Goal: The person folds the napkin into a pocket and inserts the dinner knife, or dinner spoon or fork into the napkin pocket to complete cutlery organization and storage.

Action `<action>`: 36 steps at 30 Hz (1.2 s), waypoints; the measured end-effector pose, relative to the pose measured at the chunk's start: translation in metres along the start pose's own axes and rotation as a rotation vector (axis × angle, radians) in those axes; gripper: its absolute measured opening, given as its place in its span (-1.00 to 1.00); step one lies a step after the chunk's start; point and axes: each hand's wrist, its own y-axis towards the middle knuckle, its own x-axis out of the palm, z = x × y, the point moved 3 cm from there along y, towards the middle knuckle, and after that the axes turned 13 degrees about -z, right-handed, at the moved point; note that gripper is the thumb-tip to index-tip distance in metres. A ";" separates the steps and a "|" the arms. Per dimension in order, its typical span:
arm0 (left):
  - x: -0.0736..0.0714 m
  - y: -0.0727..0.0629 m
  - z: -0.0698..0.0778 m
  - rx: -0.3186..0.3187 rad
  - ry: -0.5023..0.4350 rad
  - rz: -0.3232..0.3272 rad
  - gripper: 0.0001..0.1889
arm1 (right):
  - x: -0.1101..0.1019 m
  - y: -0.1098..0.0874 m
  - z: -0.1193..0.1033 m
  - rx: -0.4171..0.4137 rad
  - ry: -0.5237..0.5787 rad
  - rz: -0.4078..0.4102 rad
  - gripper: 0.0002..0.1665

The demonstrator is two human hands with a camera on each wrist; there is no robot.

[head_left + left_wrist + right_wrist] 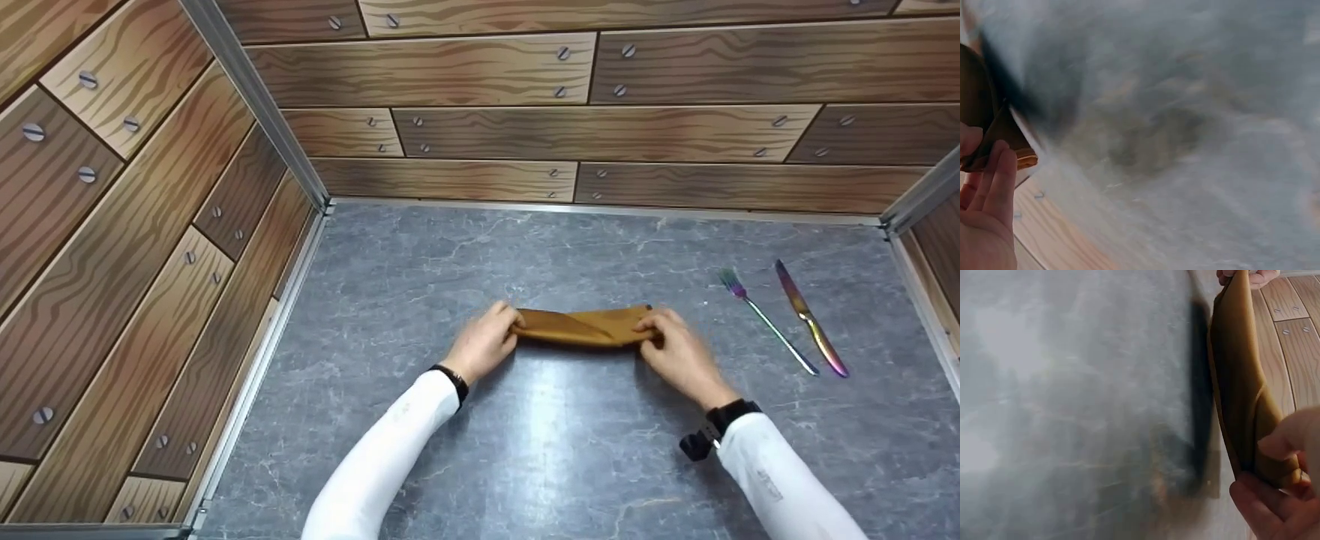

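Note:
A folded mustard-brown cloth (574,328) stretches between the two hands in the head view, close over the grey surface. Its left end is pinched by my left hand (484,340), thumb against fingers. My right hand (681,356) pinches the right end the same way. In the right wrist view the cloth (1238,354) shows a diagonal fold and casts a dark shadow on the surface beside it. From the left wrist, one layered corner of the cloth (1013,135) sticks out past the fingers (1002,180).
Right of the right hand lie an iridescent fork (769,322) and, beside it, an iridescent knife (810,319). The grey marbled tabletop (420,255) is bounded by wood-patterned walls (480,135) at the back, left and right.

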 end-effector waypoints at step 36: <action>0.051 0.016 -0.004 -0.135 0.406 -0.404 -0.26 | 0.053 -0.018 0.005 0.040 -0.472 -0.293 0.06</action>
